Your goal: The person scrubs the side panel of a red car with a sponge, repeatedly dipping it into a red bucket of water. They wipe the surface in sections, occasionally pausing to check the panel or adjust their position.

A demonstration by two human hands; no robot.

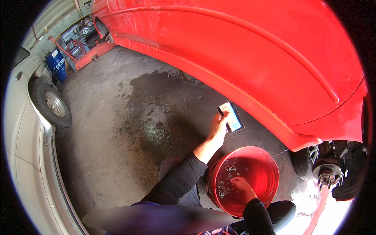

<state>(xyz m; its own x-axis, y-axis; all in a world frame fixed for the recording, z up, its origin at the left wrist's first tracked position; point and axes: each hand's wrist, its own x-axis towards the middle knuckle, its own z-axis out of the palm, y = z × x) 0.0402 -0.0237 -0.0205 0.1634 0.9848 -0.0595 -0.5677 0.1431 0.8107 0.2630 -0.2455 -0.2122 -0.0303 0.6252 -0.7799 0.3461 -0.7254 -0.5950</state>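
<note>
My left hand [220,124] is closed round a flat, dark-edged rectangle that looks like a smartphone [235,118], its bright blue-and-white face turned up and the thumb lying over it. It is held out beside the red car's lower sill, apart from it. My right hand [242,187] reaches inside the rim of a round red drum or tub [266,172], its fingers curled in. Whatever they hold, if anything, is hidden. Small shiny pieces [222,189] lie beside that hand on the red surface.
A red car body [250,58] fills the upper right. At lower right, a bare brake hub [328,170] sticks out near a tyre [303,164]. A pale vehicle [27,129] stands at left. Far off are a blue drum [56,66] and a red floor jack [94,55]. Dark wet patches mark the concrete floor [98,117].
</note>
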